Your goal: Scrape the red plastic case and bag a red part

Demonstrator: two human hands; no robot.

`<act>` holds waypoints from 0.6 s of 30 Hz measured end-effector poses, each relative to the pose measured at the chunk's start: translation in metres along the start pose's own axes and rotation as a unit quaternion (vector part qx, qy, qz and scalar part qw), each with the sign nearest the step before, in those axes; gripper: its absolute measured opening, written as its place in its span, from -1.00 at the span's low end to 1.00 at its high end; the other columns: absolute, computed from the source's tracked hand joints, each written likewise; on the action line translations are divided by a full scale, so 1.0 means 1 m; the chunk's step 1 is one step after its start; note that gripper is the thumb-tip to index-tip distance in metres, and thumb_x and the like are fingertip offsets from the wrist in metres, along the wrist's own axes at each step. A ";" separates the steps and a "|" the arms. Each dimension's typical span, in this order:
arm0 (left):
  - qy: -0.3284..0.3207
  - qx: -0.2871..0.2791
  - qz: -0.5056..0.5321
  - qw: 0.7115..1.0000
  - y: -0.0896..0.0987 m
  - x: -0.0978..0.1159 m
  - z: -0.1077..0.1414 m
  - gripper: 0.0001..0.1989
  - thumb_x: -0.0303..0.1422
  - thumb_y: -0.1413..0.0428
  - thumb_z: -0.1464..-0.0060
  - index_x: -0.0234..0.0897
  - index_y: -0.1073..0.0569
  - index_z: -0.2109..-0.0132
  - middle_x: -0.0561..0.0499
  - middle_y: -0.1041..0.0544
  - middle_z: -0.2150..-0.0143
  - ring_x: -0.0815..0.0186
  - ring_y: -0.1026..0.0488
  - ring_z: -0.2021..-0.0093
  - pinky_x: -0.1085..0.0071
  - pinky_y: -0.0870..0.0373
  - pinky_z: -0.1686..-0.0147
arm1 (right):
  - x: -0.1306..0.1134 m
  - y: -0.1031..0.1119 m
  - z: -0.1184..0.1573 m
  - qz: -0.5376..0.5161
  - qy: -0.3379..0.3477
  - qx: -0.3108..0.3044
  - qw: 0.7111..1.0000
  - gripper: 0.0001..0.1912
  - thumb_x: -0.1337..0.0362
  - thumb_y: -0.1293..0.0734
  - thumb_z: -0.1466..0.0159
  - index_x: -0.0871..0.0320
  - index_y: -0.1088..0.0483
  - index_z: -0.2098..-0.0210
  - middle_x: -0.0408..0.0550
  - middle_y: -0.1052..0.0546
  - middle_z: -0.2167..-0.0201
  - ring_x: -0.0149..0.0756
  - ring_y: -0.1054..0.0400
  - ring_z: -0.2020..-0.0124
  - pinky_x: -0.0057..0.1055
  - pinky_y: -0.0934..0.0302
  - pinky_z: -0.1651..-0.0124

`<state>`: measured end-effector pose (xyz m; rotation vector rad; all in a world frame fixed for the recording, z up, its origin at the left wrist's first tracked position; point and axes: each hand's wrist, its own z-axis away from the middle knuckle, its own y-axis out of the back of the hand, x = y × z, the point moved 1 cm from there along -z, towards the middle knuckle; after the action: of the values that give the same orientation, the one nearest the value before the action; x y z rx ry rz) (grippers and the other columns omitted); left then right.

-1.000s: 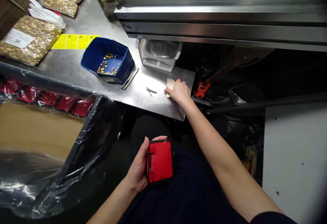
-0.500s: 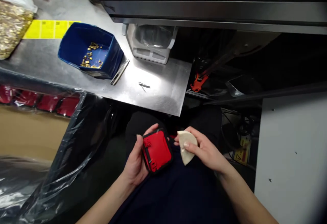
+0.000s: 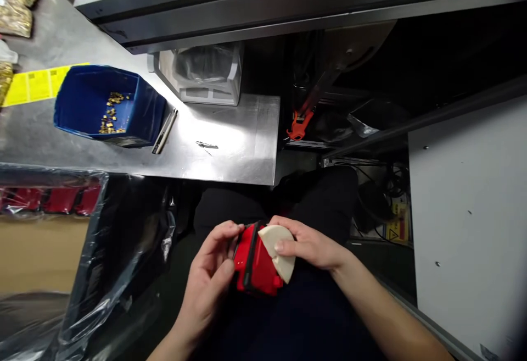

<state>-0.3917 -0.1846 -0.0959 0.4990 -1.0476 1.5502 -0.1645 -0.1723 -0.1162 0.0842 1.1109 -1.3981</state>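
A red part with a black band (image 3: 250, 259) is tilted between my two hands above my lap. My left hand (image 3: 209, 273) grips its left side, thumb and fingers curled round the edge. In my right hand (image 3: 307, 244) is a cream-coloured flat piece (image 3: 280, 252), roughly half-round, pinched under the thumb. That piece lies against the right side of the red part and covers some of it. The fingertips of my right hand behind the piece are partly hidden.
On the metal table (image 3: 255, 146) stand a blue bin (image 3: 144, 111) with small brass pieces and a grey bin (image 3: 209, 94). A knife (image 3: 165, 131) lies beside the blue bin. At left is a plastic-lined box (image 3: 88, 229) with red parts; a white panel (image 3: 473, 185) is at right.
The red part has been turned from its flat face onto its side. My right hand has moved left, bringing the cream piece against it. The view has shifted, moving the table items left.
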 end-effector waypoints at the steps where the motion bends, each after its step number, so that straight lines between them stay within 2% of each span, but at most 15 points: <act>1: 0.032 0.016 -0.002 0.999 -0.003 0.001 -0.001 -0.49 -0.15 -0.31 -0.13 -0.12 -0.50 -0.20 -0.13 -0.42 -0.28 -0.03 -0.25 -0.37 0.27 -0.28 -0.30 | -0.008 0.001 0.002 0.099 0.010 0.009 0.995 -0.71 0.14 -0.45 -0.29 0.13 -0.44 0.07 -0.18 -0.49 0.26 -0.41 -0.33 0.29 -0.50 -0.21 0.22; 3: 0.093 0.020 0.014 0.995 -0.010 0.005 -0.003 -0.32 -0.16 -0.37 -0.04 -0.13 -0.43 -0.29 -0.15 -0.37 -0.37 -0.11 -0.16 -0.43 0.22 -0.25 -0.33 | -0.023 0.000 0.004 0.263 0.029 0.030 0.964 -0.70 0.19 -0.41 -0.31 0.08 -0.45 -0.02 -0.16 -0.53 0.15 -0.35 -0.37 0.21 -0.44 -0.25 0.15; 5: 0.143 0.026 0.056 0.988 -0.016 0.011 -0.007 -0.27 -0.11 -0.34 -0.07 -0.14 -0.38 -0.34 -0.14 -0.36 -0.40 -0.13 -0.16 -0.44 0.19 -0.23 -0.35 | -0.033 -0.003 0.006 0.350 0.043 0.040 0.935 -0.70 0.22 -0.38 -0.32 0.04 -0.46 -0.05 -0.14 -0.55 0.05 -0.30 -0.41 0.14 -0.39 -0.29 0.08; 8: 0.186 0.076 0.087 0.976 -0.018 0.018 -0.014 -0.38 -0.08 -0.22 -0.21 -0.16 -0.38 -0.34 -0.12 -0.44 -0.34 -0.05 -0.27 -0.38 0.24 -0.31 -0.28 | -0.039 -0.008 0.006 0.395 0.064 0.021 0.916 -0.71 0.21 -0.38 -0.33 0.03 -0.48 -0.05 -0.09 -0.54 -0.08 -0.24 -0.44 -0.01 -0.33 -0.32 -0.07; 11: 0.189 0.100 0.014 0.977 -0.015 0.019 -0.022 -0.44 -0.10 -0.23 -0.22 -0.20 -0.44 -0.29 -0.11 -0.49 -0.30 0.01 -0.37 -0.30 0.36 -0.36 -0.16 | -0.036 -0.009 0.004 0.403 0.087 0.007 0.911 -0.64 0.17 -0.39 -0.32 0.07 -0.47 -0.10 0.00 -0.51 -0.18 -0.17 -0.39 -0.19 -0.29 -0.28 -0.23; 13: 0.211 0.073 0.017 0.975 -0.011 0.015 -0.025 -0.45 -0.05 -0.22 -0.22 -0.22 -0.48 -0.25 -0.12 -0.52 -0.26 0.02 -0.43 -0.24 0.37 -0.40 -0.10 | -0.036 -0.010 0.002 0.405 0.102 -0.007 0.909 -0.60 0.18 -0.39 -0.32 0.10 -0.45 -0.13 0.04 -0.47 -0.23 -0.16 -0.32 -0.29 -0.26 -0.21 -0.32; 16: 0.272 0.013 0.126 0.954 -0.006 0.010 -0.023 -0.44 0.03 -0.14 -0.26 -0.21 -0.46 -0.25 -0.16 -0.56 -0.19 0.00 -0.52 -0.14 0.27 -0.46 -0.06 | -0.041 -0.015 0.002 0.420 0.118 -0.035 0.899 -0.62 0.23 -0.38 -0.33 0.07 -0.46 -0.13 0.06 -0.40 -0.32 -0.16 -0.21 -0.39 -0.20 -0.15 -0.38; 18: 0.287 -0.007 0.173 0.942 -0.002 0.007 -0.018 -0.44 0.01 -0.12 -0.28 -0.16 -0.41 -0.29 -0.16 -0.56 -0.19 0.01 -0.54 -0.12 0.23 -0.48 -0.07 | -0.046 -0.021 0.004 0.434 0.123 -0.042 0.892 -0.65 0.24 -0.37 -0.33 0.05 -0.47 -0.10 0.06 -0.37 -0.34 -0.14 -0.17 -0.41 -0.16 -0.14 -0.39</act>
<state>-0.3878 -0.1655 -0.0992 -0.1658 -0.7070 1.8401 -0.1691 -0.1469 -0.0727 0.6343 1.1271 -0.5375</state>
